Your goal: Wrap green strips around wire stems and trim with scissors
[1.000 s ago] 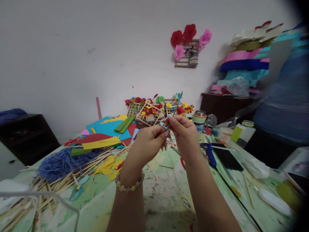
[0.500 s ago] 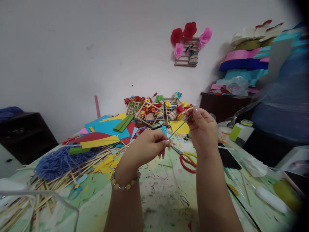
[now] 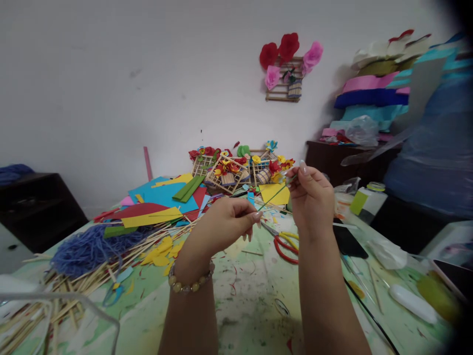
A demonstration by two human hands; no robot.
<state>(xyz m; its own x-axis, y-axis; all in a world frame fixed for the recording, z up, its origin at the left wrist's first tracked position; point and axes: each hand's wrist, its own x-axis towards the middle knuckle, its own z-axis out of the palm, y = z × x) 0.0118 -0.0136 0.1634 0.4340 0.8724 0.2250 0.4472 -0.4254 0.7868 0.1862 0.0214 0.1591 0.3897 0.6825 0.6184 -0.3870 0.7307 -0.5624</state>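
Observation:
A thin green stem (image 3: 272, 197) stretches at a slant between my two hands, above the table. Its lower end is pinched between thumb and fingers of my left hand (image 3: 236, 219), which wears a beaded bracelet. Higher up and to the right, my right hand (image 3: 312, 195) is closed around the stem's upper end. Something small and whitish shows at those fingertips, too small to name. Below the hands lie scissors (image 3: 284, 244) with red and yellow handles, touched by neither hand.
Blue yarn (image 3: 86, 251), thin wooden sticks (image 3: 66, 301) and coloured paper sheets (image 3: 162, 195) cover the left side. Small stick frames with paper flowers (image 3: 229, 172) stand against the wall. On the right are a dark phone-like slab (image 3: 349, 240), a white bottle (image 3: 413, 303) and a jar (image 3: 369, 199).
My right fingers have shifted slightly on the stem's upper end, the thumb tip moving a little right. My left hand keeps its pinch almost in place.

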